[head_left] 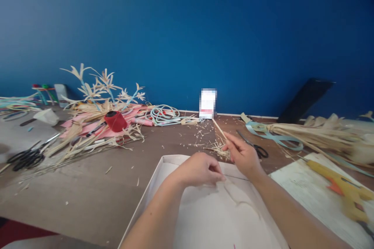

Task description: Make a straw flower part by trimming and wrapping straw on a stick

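My right hand (243,156) is closed around a thin pale stick (219,128), which points up and away from me. Just left of it, over a shallow white box (201,218), my left hand (200,169) is bent with its fingertips pinched together. A thin pale strand (238,201) trails from those fingertips down and right across the box floor; it is faint and blurred. Beyond my right hand lies a small heap of pale shavings (219,148). Black-handled scissors (260,151) rest on the table, partly hidden by that hand.
On the right are a yellow glue gun (340,186) on a white sheet (289,175), dried husks (321,130) and light blue ribbon (274,136). Husk flowers (106,81), a red thread spool (116,121) and scissors (29,157) lie left. A blue wall (175,39) stands behind.
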### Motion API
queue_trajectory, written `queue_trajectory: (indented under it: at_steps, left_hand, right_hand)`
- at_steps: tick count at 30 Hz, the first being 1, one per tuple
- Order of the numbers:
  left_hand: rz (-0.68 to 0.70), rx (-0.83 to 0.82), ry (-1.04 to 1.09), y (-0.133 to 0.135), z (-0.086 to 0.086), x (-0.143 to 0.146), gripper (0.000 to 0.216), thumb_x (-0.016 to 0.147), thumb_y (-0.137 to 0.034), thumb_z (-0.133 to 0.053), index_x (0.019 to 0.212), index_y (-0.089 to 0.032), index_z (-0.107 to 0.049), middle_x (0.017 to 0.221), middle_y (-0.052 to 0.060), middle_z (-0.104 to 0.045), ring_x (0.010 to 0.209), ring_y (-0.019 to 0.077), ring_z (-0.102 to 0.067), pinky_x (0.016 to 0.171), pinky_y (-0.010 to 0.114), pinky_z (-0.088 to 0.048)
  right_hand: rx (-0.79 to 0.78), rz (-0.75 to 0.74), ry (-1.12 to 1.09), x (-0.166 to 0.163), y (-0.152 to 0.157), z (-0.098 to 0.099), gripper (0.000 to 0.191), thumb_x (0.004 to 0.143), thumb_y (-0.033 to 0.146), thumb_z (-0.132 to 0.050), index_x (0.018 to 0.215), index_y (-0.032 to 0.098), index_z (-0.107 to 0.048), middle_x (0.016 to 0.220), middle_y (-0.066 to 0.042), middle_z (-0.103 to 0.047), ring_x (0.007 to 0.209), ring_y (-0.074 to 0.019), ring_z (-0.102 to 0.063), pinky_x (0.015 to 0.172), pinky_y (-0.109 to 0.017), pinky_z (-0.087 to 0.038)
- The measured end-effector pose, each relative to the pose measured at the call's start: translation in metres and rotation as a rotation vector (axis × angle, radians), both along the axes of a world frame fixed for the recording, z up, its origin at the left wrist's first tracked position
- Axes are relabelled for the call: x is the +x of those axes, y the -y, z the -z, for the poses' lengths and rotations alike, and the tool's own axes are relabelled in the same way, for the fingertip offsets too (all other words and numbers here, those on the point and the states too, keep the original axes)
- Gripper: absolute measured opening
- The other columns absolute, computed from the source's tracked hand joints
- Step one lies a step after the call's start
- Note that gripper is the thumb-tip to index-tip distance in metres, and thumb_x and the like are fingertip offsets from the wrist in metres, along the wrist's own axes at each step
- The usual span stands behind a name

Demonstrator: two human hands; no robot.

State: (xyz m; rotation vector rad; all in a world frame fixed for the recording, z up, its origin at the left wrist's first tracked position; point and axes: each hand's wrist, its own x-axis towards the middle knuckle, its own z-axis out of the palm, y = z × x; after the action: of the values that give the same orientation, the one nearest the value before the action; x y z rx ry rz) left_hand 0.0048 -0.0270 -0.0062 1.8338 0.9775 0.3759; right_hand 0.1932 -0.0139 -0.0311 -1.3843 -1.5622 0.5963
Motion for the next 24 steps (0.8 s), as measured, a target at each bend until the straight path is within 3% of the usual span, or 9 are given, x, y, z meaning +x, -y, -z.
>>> queue_trajectory:
  at_steps: [6, 9, 17, 24]
  left_hand:
    - [0.042, 0.313, -0.105, -0.001, 0.0, 0.003, 0.02, 0.07, -0.023, -0.052, 0.08, -0.024, -0.07, 0.076, 0.001, -0.067, 0.062, 0.0129, -0.056, 0.054, 0.02, -0.035]
    - [0.064, 0.404, -0.223, 0.002, 0.002, 0.007, 0.018, 0.065, -0.019, -0.054, 0.074, -0.023, -0.07, 0.079, 0.003, -0.066, 0.064, 0.0149, -0.055, 0.056, 0.022, -0.035]
    - [0.077, 0.527, -0.36, 0.009, 0.008, 0.019, 0.018, 0.063, -0.011, -0.048, 0.064, -0.019, -0.064, 0.068, 0.007, -0.062, 0.053, 0.0158, -0.051, 0.053, 0.025, -0.034]
    - [-0.012, 0.435, -0.238, 0.003, 0.004, 0.011, 0.014, 0.061, -0.013, -0.051, 0.062, -0.019, -0.064, 0.069, 0.005, -0.064, 0.055, 0.0136, -0.051, 0.052, 0.023, -0.034]
  right_hand:
    - [-0.029, -0.018, -0.012, 0.001, -0.001, 0.0, 0.041, 0.084, 0.041, -0.045, 0.118, 0.021, -0.057, 0.072, -0.001, -0.063, 0.041, -0.0079, -0.044, 0.043, -0.021, -0.042]
    - [-0.047, -0.025, -0.025, 0.0, -0.001, 0.001, 0.042, 0.083, 0.043, -0.046, 0.117, 0.021, -0.057, 0.072, -0.001, -0.063, 0.042, -0.008, -0.045, 0.043, -0.021, -0.042]
    - [-0.039, -0.039, -0.03, 0.0, -0.001, 0.002, 0.042, 0.083, 0.043, -0.044, 0.115, 0.019, -0.059, 0.07, -0.002, -0.063, 0.042, -0.008, -0.044, 0.042, -0.02, -0.042]
    - [-0.037, -0.03, -0.051, -0.001, 0.0, 0.0, 0.043, 0.082, 0.045, -0.047, 0.114, 0.02, -0.059, 0.07, -0.001, -0.063, 0.042, -0.0082, -0.045, 0.044, -0.021, -0.043]
